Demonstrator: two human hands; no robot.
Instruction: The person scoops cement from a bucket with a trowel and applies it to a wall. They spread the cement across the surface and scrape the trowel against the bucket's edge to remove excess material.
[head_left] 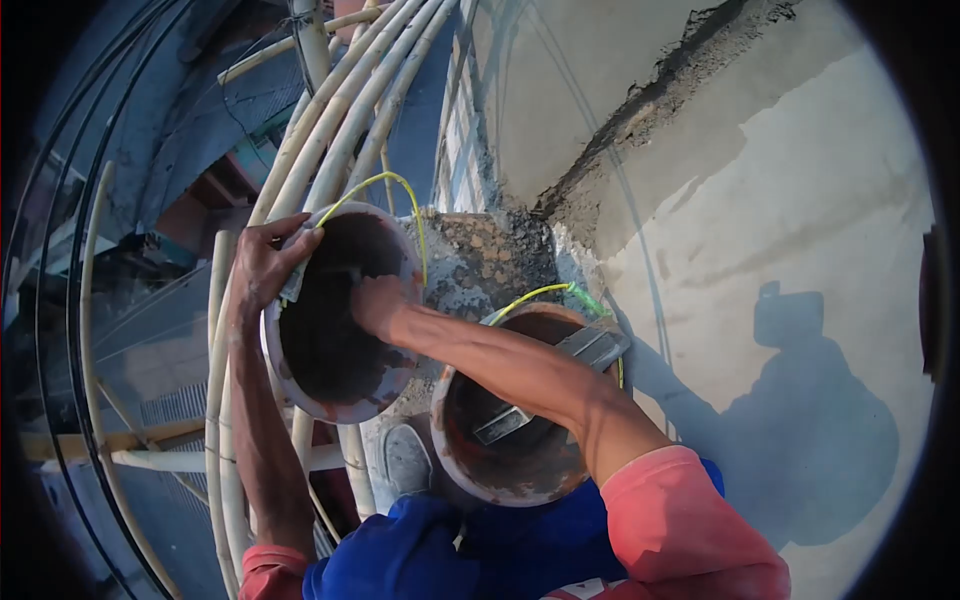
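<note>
My left hand (266, 262) grips the rim of a tilted white bucket (385, 395), fingers wrapped over its upper left edge near the yellow handle (420, 225). Inside that bucket, my right hand (382, 305) is closed over the dark interior; what it holds, if anything, I cannot make out. A second bucket (515, 490) stands by my legs, partly behind my right forearm. In it lies a metal-bladed tool (503, 425), and a grey flat tool (595, 347) rests across its right rim.
Bamboo poles (345, 110) rise at the left over a drop to rooftops. Black cables (75, 300) run along the far left. A plastered wall (800, 200) with a rough crack is at the right. My shoe (405, 460) is on the narrow ledge (480, 250).
</note>
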